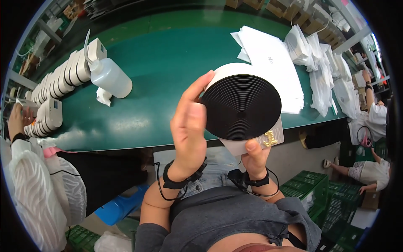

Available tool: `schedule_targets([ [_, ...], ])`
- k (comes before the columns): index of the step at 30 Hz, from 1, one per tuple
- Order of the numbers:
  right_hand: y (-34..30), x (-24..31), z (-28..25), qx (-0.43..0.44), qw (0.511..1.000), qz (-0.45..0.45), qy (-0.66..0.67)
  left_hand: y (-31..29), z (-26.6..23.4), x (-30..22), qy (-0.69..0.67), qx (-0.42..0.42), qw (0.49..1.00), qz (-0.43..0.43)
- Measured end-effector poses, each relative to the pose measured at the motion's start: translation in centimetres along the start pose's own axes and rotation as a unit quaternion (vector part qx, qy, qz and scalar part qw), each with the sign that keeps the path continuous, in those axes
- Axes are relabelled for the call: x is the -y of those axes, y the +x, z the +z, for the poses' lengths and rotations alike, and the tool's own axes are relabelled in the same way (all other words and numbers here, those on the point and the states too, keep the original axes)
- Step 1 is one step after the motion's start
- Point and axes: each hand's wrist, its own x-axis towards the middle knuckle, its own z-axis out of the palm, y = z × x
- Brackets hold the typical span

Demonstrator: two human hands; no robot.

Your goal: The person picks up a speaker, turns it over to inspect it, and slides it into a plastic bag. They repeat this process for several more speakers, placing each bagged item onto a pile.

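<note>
Over the near edge of the green table (155,122), I hold up a white device (235,68) with a round black face (241,107) of concentric rings toward me. My left hand (189,130) wraps its left side, fingers along the white rim. At the lower right, my right hand (255,158) grips the device's bottom, the thumb pressed near the black disc. Beside that thumb, a gold-coloured ornament (269,138) shows on a light dotted panel. The device's far side, and most right-hand fingers behind it, are hidden.
A squeeze bottle (111,77) stands beside crumpled white tissue (103,96). Similar white units (67,73) line the left, where a co-worker's hand (17,119) reaches. White bags (273,63) and plastic-wrapped items (321,80) lie right. Green crates (304,185) sit below; other people work at far right.
</note>
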Motion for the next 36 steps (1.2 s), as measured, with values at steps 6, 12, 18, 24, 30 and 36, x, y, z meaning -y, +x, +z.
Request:
schedule_targets([
  [6, 0.6, -0.1, 0.2, -0.006, 0.999, 0.027, 0.033, -0.1, 1.5, 0.5, 0.151, 0.023, 0.984, 0.096],
  [12, 0.8, -0.2, 0.1, -0.009, 0.999, 0.032, 0.037, 0.5, 0.1, 0.9, 0.131, 0.017, 0.987, 0.089],
  [18, 0.9, -0.5, -0.4, -0.005, 1.000, 0.022, -0.003, 0.7, 1.0, 1.2, 0.229, 0.012, 0.964, 0.138],
  [24, 1.8, 1.1, -3.5, 0.032, 0.993, 0.082, 0.079, 0.9, -0.8, -0.8, 0.256, -0.039, 0.956, 0.136],
  [30, 2.6, 6.1, -11.4, -0.026, 0.987, -0.138, -0.076, 2.7, -2.7, -1.6, 0.368, 0.020, 0.929, 0.016],
  [36, 3.5, 7.0, -13.2, -0.317, 0.854, -0.259, -0.321, 6.4, 2.4, 0.5, 0.562, 0.209, 0.791, 0.125],
])
